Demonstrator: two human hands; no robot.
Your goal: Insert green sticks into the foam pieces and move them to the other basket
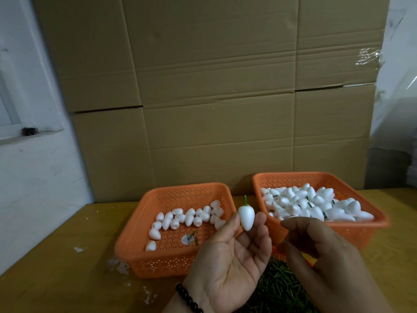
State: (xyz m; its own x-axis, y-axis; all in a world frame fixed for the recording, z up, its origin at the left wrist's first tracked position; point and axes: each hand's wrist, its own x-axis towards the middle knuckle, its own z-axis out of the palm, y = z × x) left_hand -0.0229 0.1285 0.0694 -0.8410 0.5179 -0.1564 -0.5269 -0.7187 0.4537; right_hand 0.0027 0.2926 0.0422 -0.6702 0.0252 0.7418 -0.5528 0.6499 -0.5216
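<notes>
With a green stick (245,200) already standing up out of its blunt end, the foam piece (246,217) sits pinched upright between thumb and fingertips of our left hand (228,260), between the two orange baskets. The right basket (361,231), heaped with stuck pieces, lies just right of it; the left basket (135,251) holds plain ones. Our right hand (325,256) hovers beside, fingers loosely curled, apparently holding nothing.
</notes>
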